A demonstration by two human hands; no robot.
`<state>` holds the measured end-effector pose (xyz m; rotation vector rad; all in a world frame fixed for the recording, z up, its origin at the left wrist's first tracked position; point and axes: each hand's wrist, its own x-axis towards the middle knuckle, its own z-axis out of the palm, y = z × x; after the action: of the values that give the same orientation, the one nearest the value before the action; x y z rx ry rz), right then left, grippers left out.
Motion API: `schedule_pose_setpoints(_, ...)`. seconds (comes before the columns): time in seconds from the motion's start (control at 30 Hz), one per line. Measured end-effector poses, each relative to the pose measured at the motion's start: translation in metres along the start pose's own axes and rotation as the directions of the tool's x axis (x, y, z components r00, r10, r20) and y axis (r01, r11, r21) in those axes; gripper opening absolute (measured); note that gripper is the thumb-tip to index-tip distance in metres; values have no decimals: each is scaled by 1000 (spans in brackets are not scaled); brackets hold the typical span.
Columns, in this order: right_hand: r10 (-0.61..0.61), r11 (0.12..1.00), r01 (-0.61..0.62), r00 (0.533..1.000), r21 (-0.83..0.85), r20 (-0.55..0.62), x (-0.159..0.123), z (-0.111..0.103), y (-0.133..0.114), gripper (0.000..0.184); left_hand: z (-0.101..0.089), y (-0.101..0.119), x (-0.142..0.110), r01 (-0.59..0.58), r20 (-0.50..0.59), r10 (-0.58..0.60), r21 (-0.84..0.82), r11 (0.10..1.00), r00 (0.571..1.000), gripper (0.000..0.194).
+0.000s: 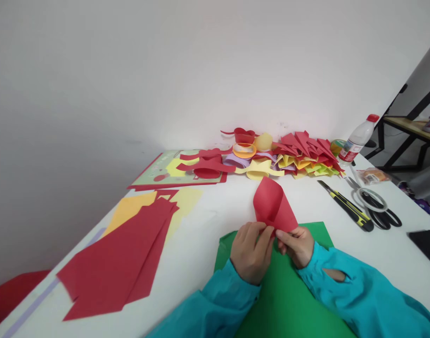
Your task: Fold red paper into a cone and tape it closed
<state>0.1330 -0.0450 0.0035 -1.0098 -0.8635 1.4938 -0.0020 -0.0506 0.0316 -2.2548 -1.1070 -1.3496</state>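
Observation:
A piece of red paper (275, 204), curled over on itself into an open cone-like shape, is held up near the middle of the view. My left hand (252, 251) pinches its lower edge, fingers bent over the paper. At the lower right corner, my right hand (296, 245) grips it between thumb and fingers. The two hands almost touch, and the fingertips cover the spot where the paper edges meet. Below both hands lies a green sheet (285, 291) on the white table.
Cut red sheets (119, 253) lie left, over yellow paper (130, 209). Along the wall sit curled paper pieces (209, 166) and a folded red stack (302, 145). A utility knife (346, 205), scissors (378, 211), tape roll (372, 199), bottle (357, 141) and black phone-like object (426, 244) are right.

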Motion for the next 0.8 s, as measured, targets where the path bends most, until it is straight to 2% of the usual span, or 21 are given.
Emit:
schedule_pose_setpoints(0.23,21,999,-21,999,30,-28,0,4,-1,33,-2,4,1,13,18,-14,28,1000,1000,9)
schedule_pose_setpoints(0.33,12,999,-10,999,50,-44,0,4,-1,33,-5,5,3,71,41,-67,-100,992,997,13)
schedule_pose_setpoints(0.47,-12,999,12,1000,29,-9,-1,2,0,31,-8,7,5,175,58,-167,-216,960,984,12)
schedule_pose_setpoints(0.57,-24,1000,23,1000,16,4,-2,1,0,29,-8,7,5,203,43,-199,-224,953,979,10)
schedule_pose_setpoints(0.8,-41,999,41,999,8,28,-1,-1,2,27,-7,5,3,186,-30,-195,-184,965,980,6)
